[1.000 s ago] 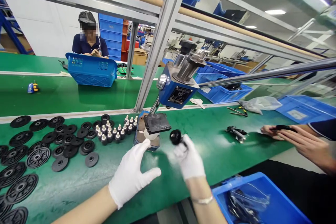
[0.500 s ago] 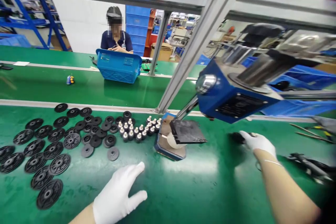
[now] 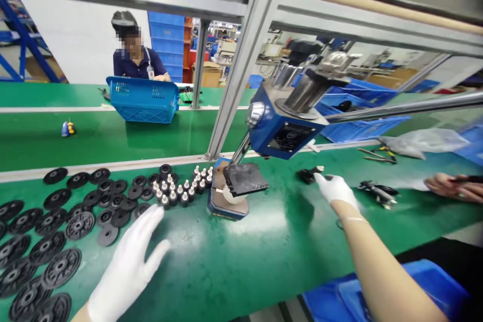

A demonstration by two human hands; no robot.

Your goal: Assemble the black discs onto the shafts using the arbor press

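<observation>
My left hand (image 3: 126, 266), in a white glove, is over the near left of the green bench, with thumb and fingers apart and nothing in it. Just beyond its fingertips stand several black rollers with white stems (image 3: 184, 196). Black discs (image 3: 80, 225), large and small, lie to its left. My right hand (image 3: 335, 191), also gloved, reaches far to the right. Its fingers are closed at the edge of a black wheel (image 3: 308, 175) with a pale tip beside it; the hand partly hides the grip. Between the hands stands a blue hand press (image 3: 287, 131) with a black plate (image 3: 246, 179) low on its base.
A black and silver part (image 3: 378, 193) and pliers (image 3: 381, 153) lie to the right. Another person's hand (image 3: 455, 187) enters at the right edge. A co-worker sits behind a blue basket (image 3: 145, 103). A metal post (image 3: 234, 70) rises behind the press; blue bins (image 3: 354, 287) are below the bench.
The view has swung right, bringing the other person's hand and the lower bins into sight. My left hand has moved closer to the rollers and discs. My right hand stays at the black wheel.
</observation>
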